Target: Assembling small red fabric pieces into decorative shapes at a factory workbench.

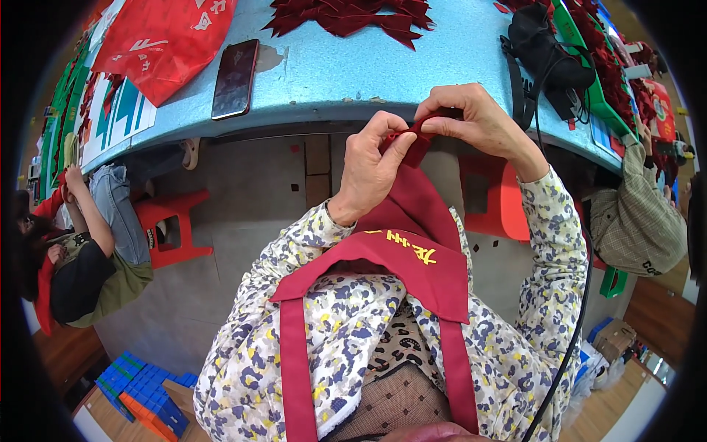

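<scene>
Both hands meet in front of my chest, just off the near edge of the blue table. A small piece of dark red velvety fabric (417,150) is pinched between them. My left hand (372,163) grips its left side between thumb and forefinger. My right hand (479,121) holds the upper right part, thumb pressed to the bent forefinger. The cloth's far part is hidden by the fingers. Beneath it hangs my dark red apron (434,258). Further back on the table lies a pile of dark red fabric pieces with pointed ends (350,16).
The blue table (317,74) carries a dark phone (236,79), a red plastic bag (166,44) and a black bag with cords (549,51). Green trays (589,81) of red pieces stand at right. People sit on both sides. Red stools (173,225) stand below.
</scene>
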Tool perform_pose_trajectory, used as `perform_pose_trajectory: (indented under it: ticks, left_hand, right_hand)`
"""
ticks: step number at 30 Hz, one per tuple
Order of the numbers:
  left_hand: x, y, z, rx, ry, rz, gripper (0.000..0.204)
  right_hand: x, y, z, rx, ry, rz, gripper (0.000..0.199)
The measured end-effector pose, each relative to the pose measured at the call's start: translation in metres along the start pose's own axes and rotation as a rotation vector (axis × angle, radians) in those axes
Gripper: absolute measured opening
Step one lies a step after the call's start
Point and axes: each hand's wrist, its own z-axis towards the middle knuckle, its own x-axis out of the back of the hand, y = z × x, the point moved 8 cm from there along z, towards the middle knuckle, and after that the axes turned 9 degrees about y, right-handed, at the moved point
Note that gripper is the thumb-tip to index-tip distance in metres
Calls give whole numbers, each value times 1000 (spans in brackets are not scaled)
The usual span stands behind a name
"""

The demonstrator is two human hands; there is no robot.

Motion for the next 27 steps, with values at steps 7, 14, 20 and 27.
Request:
perform_pose_trajectory:
  ticks: [7,14,20,27]
  left_hand:
    - [0,2,1,-78,17,32,11]
    - [1,-3,2,-53,33,32,12]
    - [1,0,3,-94,80,62,11]
    - [6,3,8,-171,91,178,11]
  right_hand:
    - [-1,-5,3,36,18,-49,11]
    - [0,-7,5,53,21,-32,11]
    - [0,-10,7,86,73,-102,9]
    - [-2,-15,9,155,101,-192,7]
